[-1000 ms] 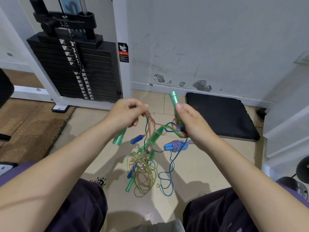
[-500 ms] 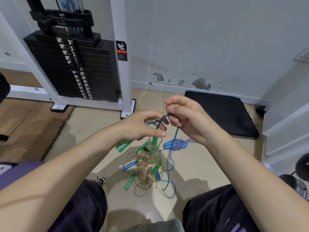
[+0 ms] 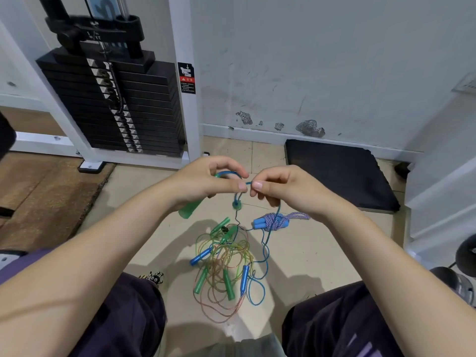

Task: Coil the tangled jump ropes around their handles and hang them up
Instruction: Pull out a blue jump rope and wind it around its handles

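Note:
My left hand (image 3: 206, 180) grips a green handle (image 3: 190, 208) that sticks out below the palm, and its thumb and fingers pinch a thin blue rope (image 3: 228, 173) looped over them. My right hand (image 3: 280, 188) pinches the same blue rope right beside the left thumb. The rope drops from my hands to a tangle of ropes (image 3: 224, 261) on the floor, with several green and blue handles in it. A coiled rope with blue handles and striped cord (image 3: 273, 222) lies just right of the tangle.
A black weight stack (image 3: 116, 106) in a white frame stands at the back left. A black mat (image 3: 340, 173) lies against the white wall at the right. My knees in dark trousers frame the tiled floor (image 3: 296, 253) below.
The hands have come together and lifted the blue rope into a loop between their fingertips. The tangle has settled lower on the floor, and the green handle now points down from the left hand.

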Demonstrator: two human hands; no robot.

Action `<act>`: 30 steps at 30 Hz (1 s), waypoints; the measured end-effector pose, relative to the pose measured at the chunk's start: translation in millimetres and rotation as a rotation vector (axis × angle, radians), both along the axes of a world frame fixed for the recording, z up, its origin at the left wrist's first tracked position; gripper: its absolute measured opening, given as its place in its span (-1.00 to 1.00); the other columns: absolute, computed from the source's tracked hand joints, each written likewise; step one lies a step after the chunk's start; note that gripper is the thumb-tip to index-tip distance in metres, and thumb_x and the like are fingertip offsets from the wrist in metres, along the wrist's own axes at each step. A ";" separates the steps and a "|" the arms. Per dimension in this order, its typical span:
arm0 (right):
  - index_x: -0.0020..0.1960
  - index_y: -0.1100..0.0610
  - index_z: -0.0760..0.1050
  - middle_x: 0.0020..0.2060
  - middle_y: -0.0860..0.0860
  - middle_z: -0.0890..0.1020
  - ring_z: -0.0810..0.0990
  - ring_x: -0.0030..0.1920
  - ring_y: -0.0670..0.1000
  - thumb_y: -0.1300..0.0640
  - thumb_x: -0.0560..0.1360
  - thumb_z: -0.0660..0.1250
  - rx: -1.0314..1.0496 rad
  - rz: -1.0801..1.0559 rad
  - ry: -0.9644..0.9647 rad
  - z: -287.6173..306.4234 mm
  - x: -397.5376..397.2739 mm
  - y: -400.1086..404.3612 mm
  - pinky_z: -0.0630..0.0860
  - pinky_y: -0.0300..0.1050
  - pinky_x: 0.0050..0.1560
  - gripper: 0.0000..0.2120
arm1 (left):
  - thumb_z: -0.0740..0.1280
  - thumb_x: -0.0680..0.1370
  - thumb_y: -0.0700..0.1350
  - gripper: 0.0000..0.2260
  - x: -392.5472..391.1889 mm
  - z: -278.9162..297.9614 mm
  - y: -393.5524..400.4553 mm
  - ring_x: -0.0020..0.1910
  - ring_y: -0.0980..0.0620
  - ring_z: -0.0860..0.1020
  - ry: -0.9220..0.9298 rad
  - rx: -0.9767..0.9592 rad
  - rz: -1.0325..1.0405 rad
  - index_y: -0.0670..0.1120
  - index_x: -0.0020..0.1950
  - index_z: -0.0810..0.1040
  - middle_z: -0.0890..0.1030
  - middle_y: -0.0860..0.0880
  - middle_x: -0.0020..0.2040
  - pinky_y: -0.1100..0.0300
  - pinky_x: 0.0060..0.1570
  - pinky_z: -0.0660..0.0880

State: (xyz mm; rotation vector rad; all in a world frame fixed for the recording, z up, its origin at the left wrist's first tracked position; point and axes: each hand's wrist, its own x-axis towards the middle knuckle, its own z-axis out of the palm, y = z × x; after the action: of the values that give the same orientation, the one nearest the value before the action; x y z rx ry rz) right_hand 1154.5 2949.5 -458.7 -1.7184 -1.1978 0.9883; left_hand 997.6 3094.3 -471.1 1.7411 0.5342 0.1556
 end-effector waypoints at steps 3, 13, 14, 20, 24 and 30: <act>-0.15 0.08 0.66 -0.12 0.21 0.61 0.51 -0.15 0.04 0.13 0.53 0.39 0.092 -0.022 -0.022 -3.8 1.9 1.6 0.46 -0.08 -0.02 -0.89 | 0.55 0.31 -0.16 -0.63 1.2 -3.1 -3.6 -0.17 0.01 0.55 -0.045 -0.122 -0.049 -0.06 0.03 0.49 0.68 -0.10 -0.13 0.19 -0.22 0.38; 0.15 0.16 0.42 -0.10 0.13 0.67 0.60 0.01 -0.04 0.14 0.56 0.34 0.011 -0.025 0.143 -8.8 -0.8 3.4 0.44 -0.13 0.21 -0.79 | 0.37 0.49 -0.40 -0.71 0.2 3.5 -13.2 -0.40 -0.05 0.57 -0.171 -0.234 -0.116 -0.14 0.07 0.36 0.62 -0.13 -0.32 0.17 -0.29 0.56; 0.15 0.18 0.42 -0.14 0.11 0.67 0.62 -0.05 0.00 0.14 0.57 0.32 -0.008 0.010 0.149 -8.3 -3.2 3.4 0.48 -0.16 0.14 -0.80 | 0.38 0.49 -0.39 -0.71 -0.2 3.3 -12.7 -0.41 -0.06 0.57 -0.166 -0.233 -0.123 -0.13 0.07 0.36 0.63 -0.14 -0.30 0.16 -0.30 0.56; -0.09 0.28 0.59 -0.31 0.09 0.54 0.42 -0.34 -0.01 0.07 0.49 0.44 0.014 -0.144 0.062 -4.4 -3.3 4.9 0.43 -0.22 -0.30 -0.76 | 0.43 0.48 -0.33 -0.73 -0.4 -0.9 -4.2 -0.41 -0.07 0.56 -0.025 -0.124 -0.129 -0.14 0.07 0.42 0.65 -0.12 -0.30 0.12 -0.32 0.45; -0.17 0.23 0.56 -0.50 -0.05 0.43 0.39 -0.40 0.00 0.09 0.47 0.47 0.089 -0.280 0.021 -2.0 -3.8 4.1 0.27 -0.38 -0.48 -0.79 | 0.46 0.48 -0.32 -0.78 -4.2 -0.7 2.1 -0.31 -0.07 0.61 0.080 -0.110 -0.190 -0.12 0.04 0.51 0.65 -0.07 -0.18 0.14 -0.27 0.53; -0.16 0.15 0.48 -0.44 0.06 0.49 0.40 -0.45 -0.02 0.20 0.57 0.28 0.032 -0.223 0.064 4.9 6.9 -0.8 0.37 -0.25 -0.37 -0.87 | 0.32 0.61 -0.19 -0.86 -8.7 -2.7 5.9 -0.26 0.02 0.60 0.101 -0.026 -0.228 -0.16 0.14 0.57 0.64 -0.07 -0.15 0.18 -0.21 0.54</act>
State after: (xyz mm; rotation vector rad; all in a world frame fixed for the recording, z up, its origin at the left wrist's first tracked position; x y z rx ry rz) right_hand 1161.4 2948.7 -453.9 -1.7384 -0.9523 0.8771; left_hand 988.8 3100.2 -473.7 1.7773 0.4050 -0.0996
